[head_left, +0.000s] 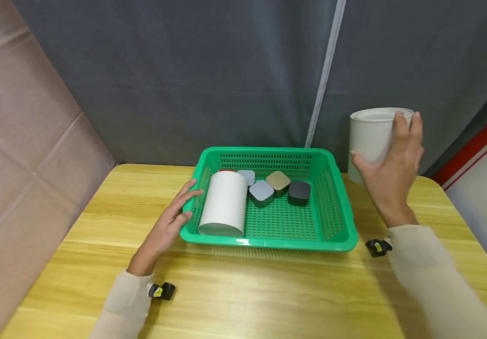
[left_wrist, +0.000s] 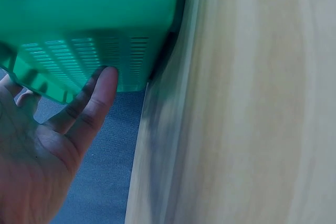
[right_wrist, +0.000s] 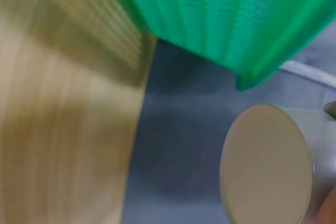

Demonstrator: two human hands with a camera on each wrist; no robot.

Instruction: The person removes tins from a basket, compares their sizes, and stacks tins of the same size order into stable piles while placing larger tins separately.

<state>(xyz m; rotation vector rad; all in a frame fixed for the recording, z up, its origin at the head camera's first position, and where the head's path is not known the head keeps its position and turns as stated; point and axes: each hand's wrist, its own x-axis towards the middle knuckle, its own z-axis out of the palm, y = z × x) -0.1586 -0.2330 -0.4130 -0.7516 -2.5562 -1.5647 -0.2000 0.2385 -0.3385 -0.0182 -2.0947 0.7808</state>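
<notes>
My right hand [head_left: 400, 162] holds a white cylindrical canister [head_left: 367, 141] up at the right of the green basket, with the thumb on its side and fingers reaching its top rim. The canister stands nearly upright, and its flat base [right_wrist: 266, 166] shows in the right wrist view. At the basket's left end, my left hand [head_left: 169, 226] rests its extended fingers against the rim and outer wall of the green plastic basket [head_left: 269, 244]. Inside lies another white cylinder [head_left: 225, 200] on its side, beside several small rounded-square boxes, including a black one [head_left: 299, 192] and a gold-topped one [head_left: 278, 181].
The basket stands on a light wooden table [head_left: 243, 292]. A dark grey curtain [head_left: 184, 84] hangs behind the table's far edge. A pale fabric wall [head_left: 23, 155] is at the left. Something red [head_left: 228, 170] peeks out behind the lying cylinder.
</notes>
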